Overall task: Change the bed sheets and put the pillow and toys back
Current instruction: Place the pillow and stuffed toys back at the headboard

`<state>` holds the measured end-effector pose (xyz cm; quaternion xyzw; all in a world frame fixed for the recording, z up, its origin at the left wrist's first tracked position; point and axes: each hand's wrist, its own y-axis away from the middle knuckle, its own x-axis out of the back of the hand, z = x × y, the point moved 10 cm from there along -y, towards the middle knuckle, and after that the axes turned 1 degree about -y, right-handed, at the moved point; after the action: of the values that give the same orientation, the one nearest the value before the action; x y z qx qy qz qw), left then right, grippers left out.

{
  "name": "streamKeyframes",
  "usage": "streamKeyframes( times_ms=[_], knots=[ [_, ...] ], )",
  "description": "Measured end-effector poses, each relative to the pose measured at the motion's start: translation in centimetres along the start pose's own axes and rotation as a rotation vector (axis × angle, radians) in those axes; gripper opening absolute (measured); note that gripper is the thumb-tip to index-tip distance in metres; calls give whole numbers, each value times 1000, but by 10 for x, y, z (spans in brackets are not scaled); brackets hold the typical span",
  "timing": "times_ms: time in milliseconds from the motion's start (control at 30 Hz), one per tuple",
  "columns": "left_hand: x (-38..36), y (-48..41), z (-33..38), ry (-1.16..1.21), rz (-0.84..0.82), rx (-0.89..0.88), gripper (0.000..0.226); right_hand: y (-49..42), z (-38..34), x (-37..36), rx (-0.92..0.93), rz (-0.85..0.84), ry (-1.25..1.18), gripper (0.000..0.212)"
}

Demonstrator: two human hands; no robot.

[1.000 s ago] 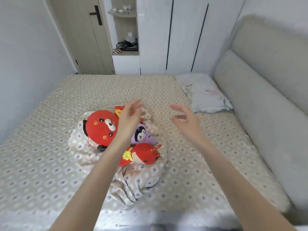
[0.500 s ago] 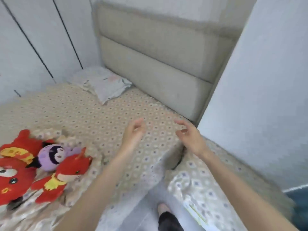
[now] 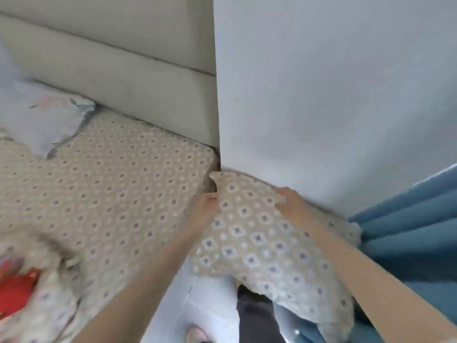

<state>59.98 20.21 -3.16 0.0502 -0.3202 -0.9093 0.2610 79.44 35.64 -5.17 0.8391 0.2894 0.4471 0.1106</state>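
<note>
**A:** Head view: how far along?

**B:** At 5 o'clock the left hand (image 3: 204, 211) pinches the patterned pillow (image 3: 259, 243) by its edge. The right hand (image 3: 294, 204) lies on it, grip unclear. It's beside the wall (image 3: 321, 95), not yet back.

**A:** Toys?

**B:** Red toy (image 3: 14, 285) blurred at 8 o'clock, unplaced. Bedsheet (image 3: 111, 194) looks fitted; pale pillow (image 3: 49, 115) at 10 o'clock by the headboard (image 3: 111, 70).

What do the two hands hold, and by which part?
A patterned pillow: the left hand grips its left edge, the right hand its top near the wall.
</note>
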Motion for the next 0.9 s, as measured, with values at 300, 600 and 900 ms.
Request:
streamKeyframes(
  times_ms=[300, 600, 900],
  knots=[
    [-53, -114, -28, -206, 67, 147, 36, -127, 98, -33, -180, -244, 66, 60],
    [-45, -166, -83, -186, 130, 214, 37, -178, 164, -106, -207, -460, 523, 120],
    [-14, -128, -87, -187, 210, 181, 37, -130, 101, -147, -30, -709, 353, 53]
  ],
)
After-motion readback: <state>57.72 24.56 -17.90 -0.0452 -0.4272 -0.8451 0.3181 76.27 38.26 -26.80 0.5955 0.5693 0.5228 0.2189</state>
